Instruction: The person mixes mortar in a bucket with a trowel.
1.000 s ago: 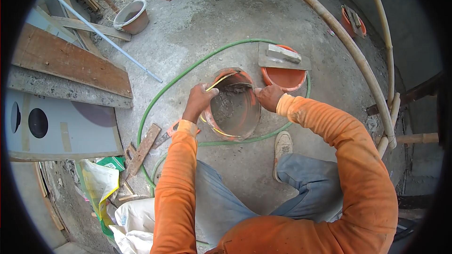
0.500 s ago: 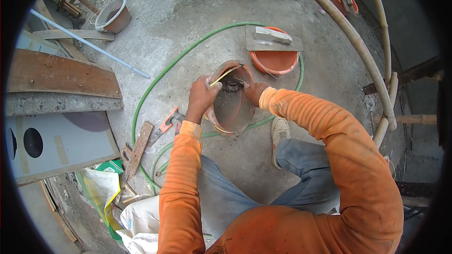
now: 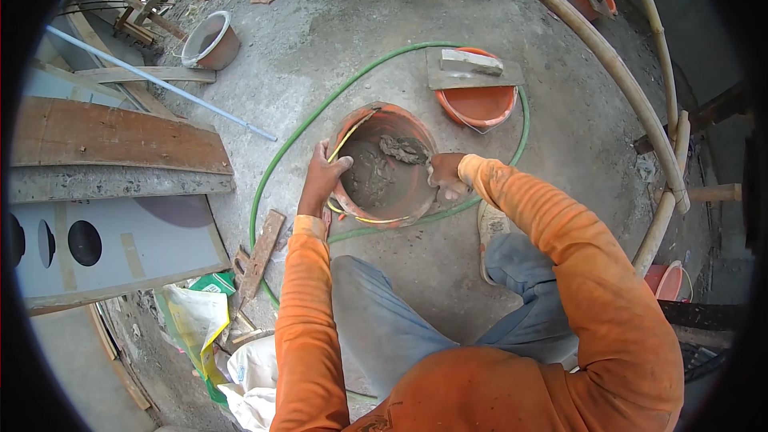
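An orange-rimmed bucket (image 3: 402,122) holds wet grey mortar (image 3: 370,178), and its yellow handle lies along the left side. My left hand (image 3: 322,179) grips the bucket's left rim, thumb toward the inside. At the right rim, my right hand (image 3: 448,174) is closed on a trowel whose grip is hidden by the fingers. A lump of grey mortar (image 3: 404,150) covers the trowel's blade inside the bucket. Behind the right hand stands a smaller orange bucket (image 3: 480,104) with a flat plastering float (image 3: 472,69) across its top.
A green hose (image 3: 282,152) loops around the buckets. Wooden boards (image 3: 120,136) and a panel with dark round holes are at the left. Bamboo poles (image 3: 608,56) curve along the right. A grey-rimmed tub (image 3: 216,46) stands at the back left, and white sacks (image 3: 252,368) lie below.
My left hand has moved left and down along the rim. The bucket opening faces up more, and the handle has dropped to the left. The mortar lump on the trowel shows more fully.
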Tool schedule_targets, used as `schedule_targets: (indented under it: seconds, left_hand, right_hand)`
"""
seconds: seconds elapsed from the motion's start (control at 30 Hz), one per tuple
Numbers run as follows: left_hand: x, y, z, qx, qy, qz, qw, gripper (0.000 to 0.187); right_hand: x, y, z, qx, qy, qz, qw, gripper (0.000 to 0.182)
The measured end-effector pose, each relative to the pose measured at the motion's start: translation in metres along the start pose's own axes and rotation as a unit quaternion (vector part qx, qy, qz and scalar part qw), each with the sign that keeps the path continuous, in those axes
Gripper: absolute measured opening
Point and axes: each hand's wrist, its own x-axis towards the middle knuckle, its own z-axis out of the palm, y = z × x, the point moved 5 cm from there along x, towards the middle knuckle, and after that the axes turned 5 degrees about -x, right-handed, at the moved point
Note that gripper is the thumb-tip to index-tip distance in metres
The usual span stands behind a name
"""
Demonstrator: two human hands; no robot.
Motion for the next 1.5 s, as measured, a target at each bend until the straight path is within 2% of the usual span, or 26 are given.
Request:
schedule_targets:
  seconds: [0.03, 0.13, 0.2, 0.23, 0.3, 0.37, 0.4, 0.47, 0.5, 0.63, 0.7, 0.73, 0.77, 0.8, 0.93, 1.0, 1.03, 1.07, 1.1, 1.13, 1.2, 1.27, 1.33, 1.4, 1.47, 1.5]
  left_hand:
    - [0.002, 0.007, 0.000, 0.001, -0.002, 0.003, 1.000, 0.069]
    - [-0.001, 0.027, 0.002, -0.018, -0.128, -0.088, 0.988, 0.081]
    - [0.001, 0.028, 0.005, -0.017, -0.157, -0.098, 0.983, 0.084]
    - [0.001, 0.025, 0.006, -0.020, -0.190, -0.111, 0.975, 0.088]
    - [0.002, 0.006, 0.003, -0.045, -0.184, -0.113, 0.975, 0.090]
    - [0.001, 0.002, 0.004, -0.058, -0.164, -0.106, 0.979, 0.097]
    - [-0.001, 0.003, 0.007, -0.056, -0.168, -0.107, 0.978, 0.097]
    - [-0.002, 0.005, 0.009, -0.063, -0.118, -0.115, 0.984, 0.097]
    - [-0.001, 0.010, 0.010, -0.064, -0.118, -0.113, 0.984, 0.097]
    - [-0.008, 0.042, 0.014, -0.095, -0.141, -0.142, 0.975, 0.090]
    - [-0.015, 0.044, 0.010, -0.114, -0.145, -0.141, 0.973, 0.083]
    - [-0.015, 0.038, 0.007, -0.112, -0.140, -0.138, 0.974, 0.083]
    - [-0.015, 0.033, 0.005, -0.107, -0.118, -0.126, 0.979, 0.081]
    - [-0.013, 0.028, 0.004, -0.102, -0.099, -0.113, 0.983, 0.079]
    - [-0.008, 0.023, 0.007, -0.161, -0.129, -0.159, 0.965, 0.072]
    - [-0.008, 0.032, 0.011, -0.160, -0.139, -0.166, 0.963, 0.071]
    - [-0.007, 0.036, 0.014, -0.156, -0.156, -0.171, 0.960, 0.070]
    - [-0.001, 0.035, 0.014, -0.151, -0.157, -0.173, 0.960, 0.070]
    - [0.004, 0.033, 0.015, -0.152, -0.176, -0.173, 0.957, 0.070]
    - [0.006, 0.031, 0.016, -0.153, -0.194, -0.172, 0.954, 0.070]
    - [0.009, 0.030, 0.016, -0.144, -0.211, -0.177, 0.951, 0.071]
    - [0.011, 0.023, 0.018, -0.141, -0.230, -0.183, 0.945, 0.072]
    - [0.023, 0.012, 0.011, -0.106, -0.204, -0.139, 0.963, 0.073]
    - [0.025, 0.013, 0.000, -0.088, -0.175, -0.130, 0.972, 0.072]
    - [0.022, 0.036, -0.004, 0.017, -0.163, -0.120, 0.979, 0.066]
    - [0.029, 0.024, -0.019, 0.113, -0.076, -0.120, 0.983, 0.053]
  right_hand:
    - [0.005, 0.004, 0.002, 0.115, -0.028, 0.029, 0.993, 0.024]
    - [0.026, -0.004, 0.005, 0.196, -0.006, -0.023, 0.980, 0.032]
    - [0.038, -0.017, -0.005, 0.174, -0.007, -0.004, 0.985, 0.029]
    - [0.034, -0.027, -0.014, 0.135, 0.004, -0.020, 0.991, 0.027]
    - [0.019, -0.043, -0.026, 0.101, 0.012, -0.036, 0.994, 0.025]
    - [0.001, -0.069, -0.036, -0.184, 0.034, -0.173, 0.967, 0.021]
    - [0.008, -0.070, -0.030, -0.180, 0.035, -0.172, 0.968, 0.021]
    - [0.008, -0.079, -0.023, -0.234, 0.177, -0.122, 0.948, 0.022]
    - [-0.004, -0.088, -0.016, -0.258, 0.199, -0.143, 0.935, 0.024]
    - [-0.012, -0.096, 0.019, -0.280, 0.171, -0.193, 0.925, 0.025]
    - [-0.006, -0.073, 0.019, -0.126, 0.155, -0.216, 0.956, 0.023]
    - [-0.002, -0.067, 0.014, -0.129, 0.156, -0.221, 0.954, 0.023]
    - [0.008, -0.048, 0.012, 0.083, 0.049, -0.138, 0.986, 0.025]
    - [0.015, -0.030, 0.012, 0.291, -0.059, -0.044, 0.954, 0.030]
    - [0.037, -0.001, -0.020, 0.416, -0.089, -0.038, 0.904, 0.038]
    - [0.013, -0.023, -0.044, 0.198, -0.019, -0.076, 0.977, 0.039]
    - [0.007, -0.042, -0.050, 0.075, 0.019, -0.113, 0.991, 0.031]
    - [-0.002, -0.066, -0.054, 0.080, 0.018, -0.115, 0.990, 0.031]
    - [-0.014, -0.095, -0.053, -0.058, 0.033, -0.129, 0.989, 0.028]
    - [-0.021, -0.110, -0.045, -0.195, 0.047, -0.142, 0.969, 0.025]
    - [-0.011, -0.123, -0.004, -0.319, 0.179, -0.230, 0.902, 0.019]
    - [-0.017, -0.125, 0.033, -0.432, 0.213, -0.235, 0.844, 0.020]
    - [-0.016, -0.110, 0.045, -0.464, 0.250, -0.209, 0.824, 0.020]
    - [-0.016, -0.090, 0.028, -0.310, 0.290, -0.234, 0.875, 0.021]
    - [-0.011, -0.064, 0.005, -0.241, 0.189, -0.169, 0.937, 0.025]
    - [-0.011, -0.060, -0.004, -0.238, 0.186, -0.168, 0.938, 0.025]
